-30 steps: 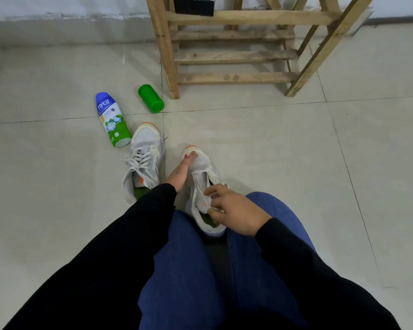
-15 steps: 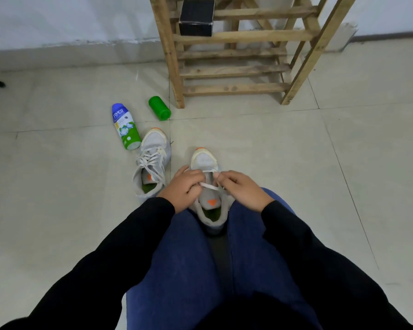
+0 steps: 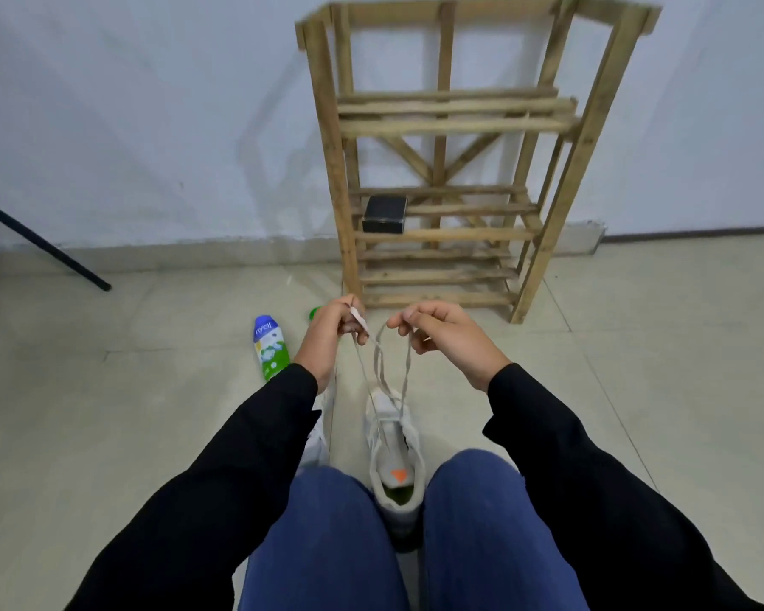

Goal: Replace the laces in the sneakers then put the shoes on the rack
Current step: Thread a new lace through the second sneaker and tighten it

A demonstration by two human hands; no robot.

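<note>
A white sneaker (image 3: 395, 452) with an orange tongue tab stands on the floor between my knees. Its pale lace (image 3: 382, 363) runs up from the toe eyelets in long strands. My left hand (image 3: 327, 337) pinches one end of the lace, and my right hand (image 3: 442, 337) pinches the other, both raised well above the shoe. The second white sneaker (image 3: 320, 438) lies to the left, mostly hidden behind my left sleeve. The wooden rack (image 3: 451, 235) stands against the wall straight ahead.
A small black box (image 3: 384, 213) sits on a lower rack shelf. A blue-capped white and green bottle (image 3: 271, 350) lies on the floor to the left, with a green cap (image 3: 315, 311) just behind my left hand. A black pole (image 3: 40, 244) slants at far left.
Both hands rose from the sneaker's eyelets, pulling the lace up into long strands. The view tilted up, showing the whole rack.
</note>
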